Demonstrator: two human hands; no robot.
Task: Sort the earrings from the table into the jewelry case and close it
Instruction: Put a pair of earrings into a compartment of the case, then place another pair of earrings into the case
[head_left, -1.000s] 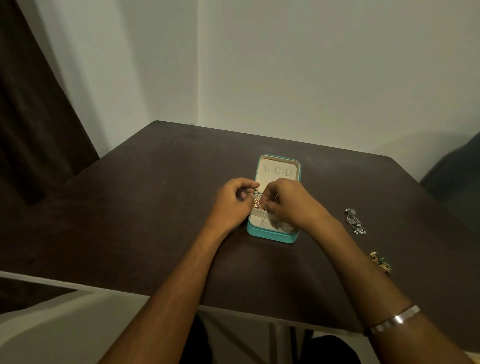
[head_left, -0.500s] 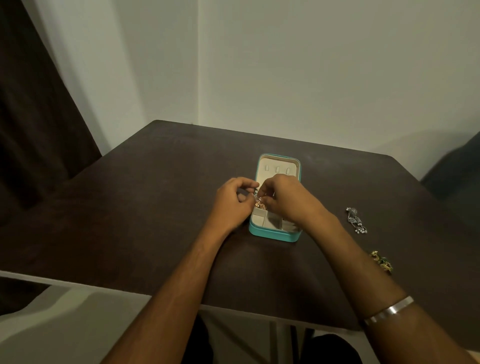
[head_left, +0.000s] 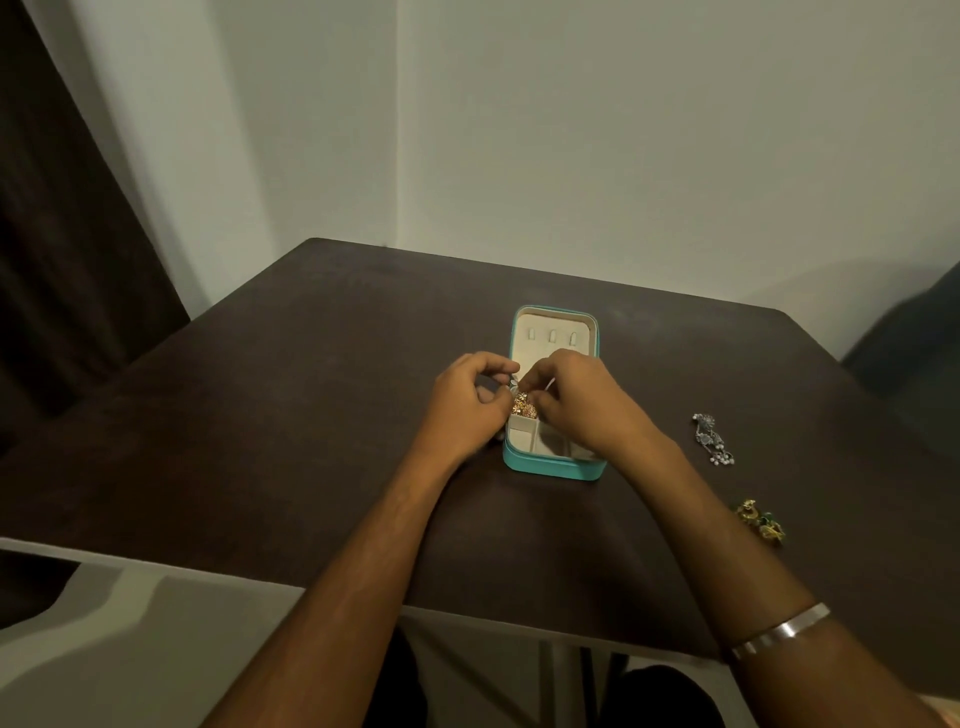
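Note:
A teal jewelry case (head_left: 550, 467) lies open in the middle of the dark table (head_left: 260, 441), its cream lid (head_left: 553, 325) folded back flat. Both hands meet over the case's left side. My left hand (head_left: 467, 410) and my right hand (head_left: 582, 405) pinch a gold, reddish earring (head_left: 522, 405) between their fingertips, just above a small compartment. A silver dangling earring (head_left: 712, 439) lies on the table to the right of the case. Nearer me on the right lies a gold and green earring (head_left: 761, 521).
The table's near edge (head_left: 467, 621) runs under my forearms. A silver bangle (head_left: 779, 631) sits on my right wrist. A dark curtain (head_left: 62, 234) hangs at the left, and a dark chair (head_left: 914, 353) stands at the far right.
Both hands stayed over the case's left side, with small finger shifts on the gold earring. The view tilted slightly. The other earrings have not moved.

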